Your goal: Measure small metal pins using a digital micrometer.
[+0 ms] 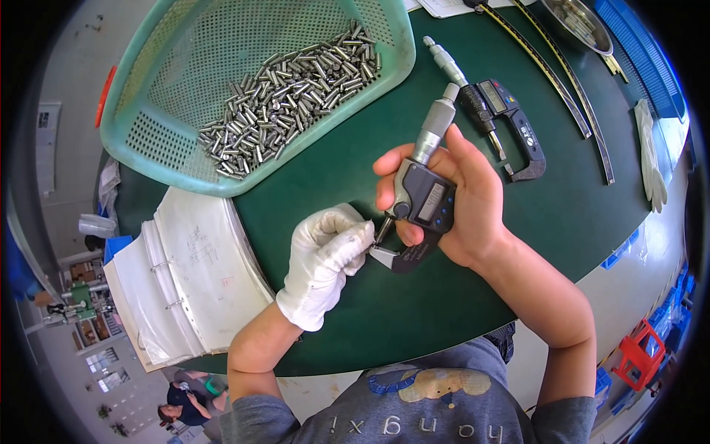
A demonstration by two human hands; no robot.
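Observation:
My right hand [477,196] is bare and wrapped round a digital micrometer [425,194], its thimble pointing up and away and its frame tilted toward me. In a white glove, my left hand [325,255] has thumb and fingers pinched together right at the micrometer's jaws. What the fingertips hold there, if anything, is hidden by the glove and too small to make out. Beyond both hands lies a green perforated basket [259,181] with a heap of small metal pins [296,92]. A second digital micrometer [510,118] rests on the green table [458,311], right of my right hand.
An open ring binder [200,266] lies left of my gloved hand. A tape-like strip [569,81], a metal bowl [580,22], a blue basket [643,52] and a white glove [649,155] lie at the right. Another person [188,403] is in the lower left background.

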